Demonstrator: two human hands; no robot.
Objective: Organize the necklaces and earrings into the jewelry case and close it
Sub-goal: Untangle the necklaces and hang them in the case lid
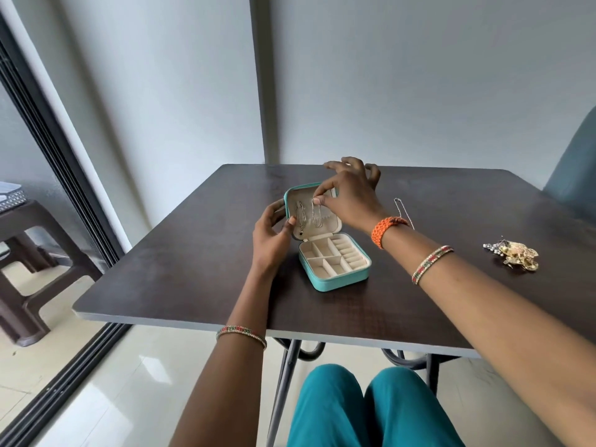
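Observation:
A teal jewelry case [335, 279] stands open on the dark table [193, 269], its cream lid [330, 222] upright and its tray compartments bare. One silver necklace with a dark pendant [301, 219] hangs inside the lid. My right hand [348, 191] pinches the top of a second silver chain [316, 214] at the lid's upper edge. My left hand [274, 233] holds the lid's left side, thumb on its inner face. Another thin necklace [401, 211] lies on the table behind my right wrist. A pile of gold and silver earrings [516, 254] lies at the right.
A grey-blue chair back [577, 175] stands at the table's far right corner. A brown plastic stool [25, 253] sits on the floor to the left, beyond a sliding door track [64, 375]. My knees in teal trousers are under the table's near edge.

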